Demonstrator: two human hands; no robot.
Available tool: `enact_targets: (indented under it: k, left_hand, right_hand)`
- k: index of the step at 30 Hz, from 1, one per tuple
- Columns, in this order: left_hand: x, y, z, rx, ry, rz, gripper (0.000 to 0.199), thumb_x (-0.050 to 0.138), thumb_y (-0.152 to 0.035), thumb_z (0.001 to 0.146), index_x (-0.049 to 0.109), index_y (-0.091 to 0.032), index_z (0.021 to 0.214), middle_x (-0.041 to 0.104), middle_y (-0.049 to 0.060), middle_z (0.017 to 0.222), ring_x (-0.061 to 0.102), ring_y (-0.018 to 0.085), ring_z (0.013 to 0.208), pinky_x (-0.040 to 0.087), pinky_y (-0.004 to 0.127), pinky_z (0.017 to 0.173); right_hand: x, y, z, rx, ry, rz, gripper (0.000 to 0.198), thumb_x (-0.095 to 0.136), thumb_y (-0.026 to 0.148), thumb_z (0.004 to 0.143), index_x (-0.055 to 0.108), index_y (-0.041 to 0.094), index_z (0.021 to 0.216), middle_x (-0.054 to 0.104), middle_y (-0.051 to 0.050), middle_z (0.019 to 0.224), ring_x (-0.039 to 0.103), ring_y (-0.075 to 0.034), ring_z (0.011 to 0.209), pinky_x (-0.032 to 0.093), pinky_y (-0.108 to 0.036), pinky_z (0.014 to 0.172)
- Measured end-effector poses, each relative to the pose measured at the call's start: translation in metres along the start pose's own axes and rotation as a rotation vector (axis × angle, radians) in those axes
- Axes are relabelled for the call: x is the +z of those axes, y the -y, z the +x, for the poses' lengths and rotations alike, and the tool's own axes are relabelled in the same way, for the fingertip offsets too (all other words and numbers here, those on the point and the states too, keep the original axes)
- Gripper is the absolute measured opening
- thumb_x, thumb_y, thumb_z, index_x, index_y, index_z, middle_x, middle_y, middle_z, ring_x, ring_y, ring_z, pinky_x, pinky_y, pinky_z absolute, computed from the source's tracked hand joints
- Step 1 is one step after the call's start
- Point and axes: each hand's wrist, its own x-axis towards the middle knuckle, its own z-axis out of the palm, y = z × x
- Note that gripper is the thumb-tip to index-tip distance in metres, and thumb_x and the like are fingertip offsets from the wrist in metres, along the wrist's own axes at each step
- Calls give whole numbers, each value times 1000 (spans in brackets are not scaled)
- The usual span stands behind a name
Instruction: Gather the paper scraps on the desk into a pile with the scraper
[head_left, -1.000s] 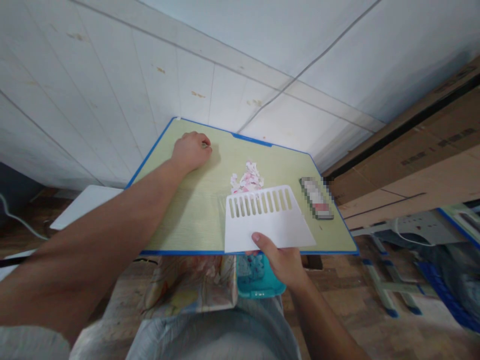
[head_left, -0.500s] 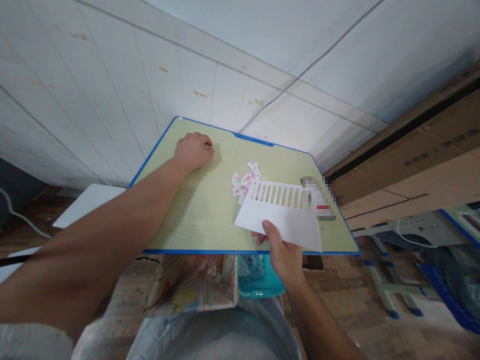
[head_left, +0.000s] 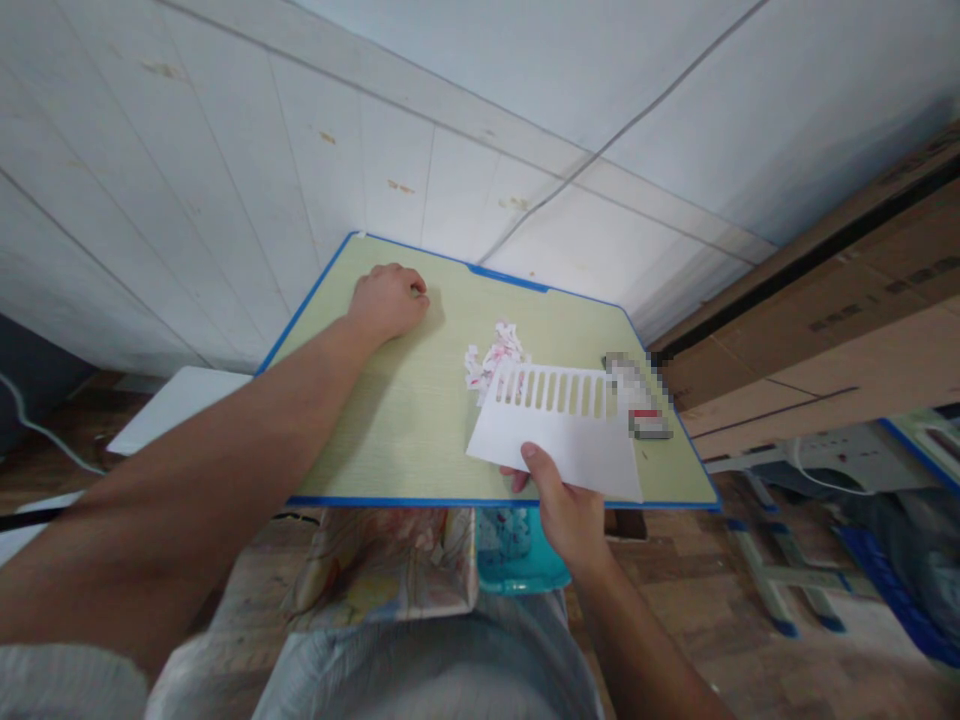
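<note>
My right hand [head_left: 566, 505] grips the near edge of a white card [head_left: 559, 440], thumb on top and fingers underneath. A row of long slots is cut through the card's far half, and its far left corner overlaps a small heap of white and pink paper scraps [head_left: 501, 350]. My left hand [head_left: 388, 302] rests on the far left of the pale green tabletop [head_left: 420, 410]. Its fingers are curled into a loose fist, and nothing shows in them.
A pixelated object [head_left: 637, 395] lies on the table's right side. Cardboard boxes [head_left: 817, 330] stand to the right, and a wall [head_left: 450, 180] rises behind. Below the front edge are a patterned fabric bin [head_left: 420, 590] and a turquoise basket [head_left: 525, 578].
The white card has shifted very slightly to the left with my right hand. My left hand stays where it was.
</note>
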Motion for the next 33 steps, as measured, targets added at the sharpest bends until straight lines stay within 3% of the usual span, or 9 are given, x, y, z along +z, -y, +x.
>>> enact_targets:
  k: [6,14,19,24,30,33]
  left_hand:
    - [1,0,0,7,-4,1,40,65,-36,99,92,-25,126,85,18,144,70,45,145,55,62,131]
    - [-2,-1,-1,-8,16,-1,39,64,-37,101,90,-25,127,83,17,147,69,44,148,54,60,131]
    - [-3,-2,-2,-4,25,11,41,64,-36,103,90,-22,131,82,19,150,69,46,151,55,60,132]
    - [-3,-3,-2,1,33,27,43,61,-36,106,89,-21,134,82,19,150,69,44,150,55,59,132]
    - [-3,-4,-1,-6,33,49,43,61,-35,105,90,-22,133,83,17,150,69,43,149,55,57,131]
    - [-3,-4,-1,-3,36,50,44,61,-34,104,90,-21,134,83,19,151,69,44,149,55,58,131]
  right_hand:
    - [-1,5,-1,87,63,23,50,89,68,97,79,30,67,81,-7,66,81,-31,67,73,-44,75]
    - [-5,4,-3,34,54,30,48,89,58,100,75,31,62,81,-6,65,82,-32,70,74,-45,79]
    - [-7,-1,-5,8,7,26,46,82,50,105,76,30,64,81,-5,67,82,-31,72,73,-45,92]
    - [-6,-7,-5,80,-17,43,42,83,47,100,73,30,63,79,-4,64,80,-29,66,71,-41,81]
    - [-9,-4,-7,82,51,10,46,80,48,104,72,31,62,81,-4,69,83,-29,74,70,-40,91]
    - [-11,-4,-7,79,51,0,46,79,47,103,71,31,60,79,-3,65,80,-28,70,70,-40,86]
